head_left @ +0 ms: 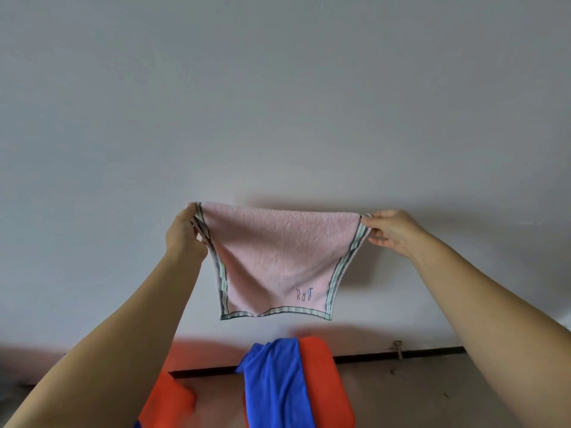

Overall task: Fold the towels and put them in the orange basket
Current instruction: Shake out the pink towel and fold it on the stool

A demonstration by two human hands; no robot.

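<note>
Both hands, left (184, 234) and right (391, 231), each pinch a top corner of the pink towel (278, 257), spread in the air ready for folding, so bringing the corners together looks next.

pink towel (278, 254): fuzzy terry cloth, matt, woven striped border
blue towel (275, 384): smooth cloth, slight sheen
orange towel (324, 375): soft matt cloth
wall (278, 103): smooth, matt

A pink towel (278, 257) with striped borders hangs spread out, above blue (275, 384) and orange towels (327, 381).
</note>
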